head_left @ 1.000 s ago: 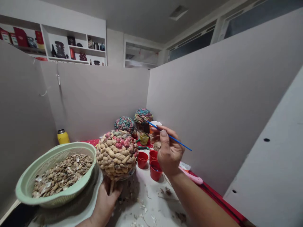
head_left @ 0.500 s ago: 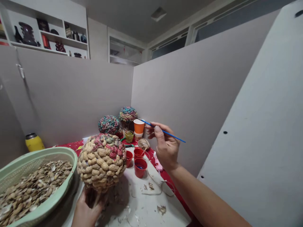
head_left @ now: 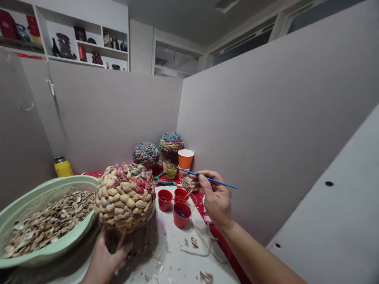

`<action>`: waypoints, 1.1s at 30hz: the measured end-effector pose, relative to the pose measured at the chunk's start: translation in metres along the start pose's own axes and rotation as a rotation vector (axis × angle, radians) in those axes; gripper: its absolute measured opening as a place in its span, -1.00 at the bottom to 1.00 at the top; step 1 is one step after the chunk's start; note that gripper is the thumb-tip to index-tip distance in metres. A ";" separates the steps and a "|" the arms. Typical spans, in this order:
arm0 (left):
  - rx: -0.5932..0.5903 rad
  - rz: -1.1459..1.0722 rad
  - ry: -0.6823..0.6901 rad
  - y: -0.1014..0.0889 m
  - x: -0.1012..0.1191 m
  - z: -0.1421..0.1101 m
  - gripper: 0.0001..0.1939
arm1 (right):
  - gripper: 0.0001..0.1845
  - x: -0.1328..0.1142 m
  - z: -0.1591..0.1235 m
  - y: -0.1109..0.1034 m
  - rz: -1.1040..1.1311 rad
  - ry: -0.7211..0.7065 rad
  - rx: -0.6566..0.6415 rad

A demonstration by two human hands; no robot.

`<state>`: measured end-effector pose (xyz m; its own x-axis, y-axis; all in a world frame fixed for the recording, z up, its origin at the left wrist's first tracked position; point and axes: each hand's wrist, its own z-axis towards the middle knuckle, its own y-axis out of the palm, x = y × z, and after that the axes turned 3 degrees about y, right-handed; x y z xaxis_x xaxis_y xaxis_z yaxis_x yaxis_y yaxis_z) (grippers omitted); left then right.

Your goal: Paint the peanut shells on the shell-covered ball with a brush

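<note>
The left hand [head_left: 108, 252], its grip wrapped around the stem [head_left: 121, 239] beneath a partly pink peanut-covered ball [head_left: 126, 197], holds it above the worktop [head_left: 174, 242], probably keeping its sides untouched, while the right hand [head_left: 217, 197] pinches a blue paintbrush [head_left: 192, 172] near red cups [head_left: 181, 221], seemingly for fine control.

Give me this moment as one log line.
left hand: holding peanut-covered ball from below | ball top: partly pink | right hand: holding blue brush | red cups: three, on white surface
</note>
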<state>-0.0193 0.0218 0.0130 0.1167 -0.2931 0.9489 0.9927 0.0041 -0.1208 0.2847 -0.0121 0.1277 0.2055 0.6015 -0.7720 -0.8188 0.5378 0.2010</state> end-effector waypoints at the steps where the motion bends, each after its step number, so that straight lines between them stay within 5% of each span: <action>1: 0.002 -0.008 0.007 0.000 -0.001 0.000 -0.42 | -0.62 0.004 0.000 0.001 0.004 0.012 0.001; 12: 0.045 -0.007 0.037 0.010 -0.006 -0.005 -0.34 | -0.55 0.029 0.004 0.012 0.051 0.106 0.029; 18: 0.071 0.079 0.119 0.007 -0.028 -0.005 -0.27 | -0.58 0.050 -0.004 0.005 0.041 0.108 0.081; 24: 0.225 0.177 0.195 0.008 -0.053 -0.009 -0.27 | -0.63 0.052 -0.012 -0.005 0.040 0.061 0.180; 33: 0.144 0.039 0.052 0.004 -0.002 -0.004 -0.44 | -0.77 0.035 -0.052 0.004 0.138 0.012 -0.023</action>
<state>-0.0153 0.0187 0.0089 0.1573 -0.3387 0.9277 0.9821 0.1526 -0.1108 0.2601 -0.0198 0.0702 0.0844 0.6616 -0.7451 -0.8511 0.4367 0.2914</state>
